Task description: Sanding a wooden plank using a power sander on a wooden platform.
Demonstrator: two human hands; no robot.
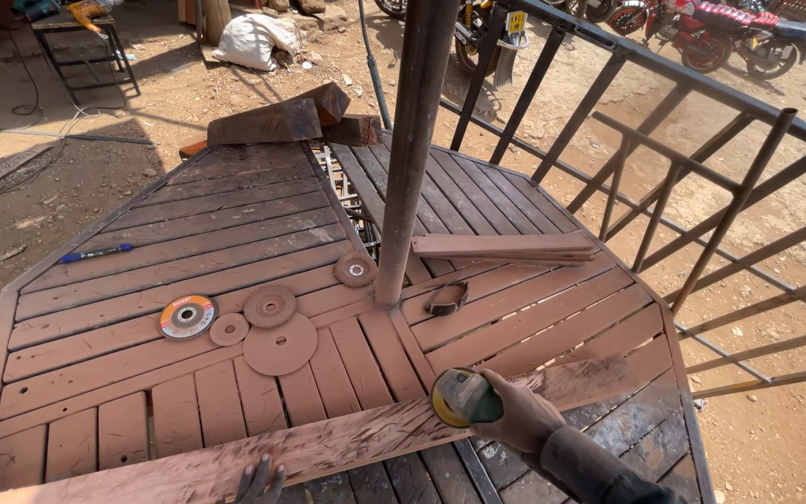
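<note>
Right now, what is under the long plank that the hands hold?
Under the long plank lie the brown slats of the platform. The slats directly beneath are covered. The right hand holds a grinder on it.

Tabletop (188, 224): slats showing reddish-brown, laid in a diagonal pattern around the rusty brown centre pole (412, 149). Left of pole: flap disc (187, 316) showing orange-and-grey face; three plain discs (279, 343) matching the brown. Far left of pole: blue pen (95, 252). Right of pole, grinder (464, 399) showing green body, yellow rim. Board (328, 448) looking streaked, dusty brown.
</note>
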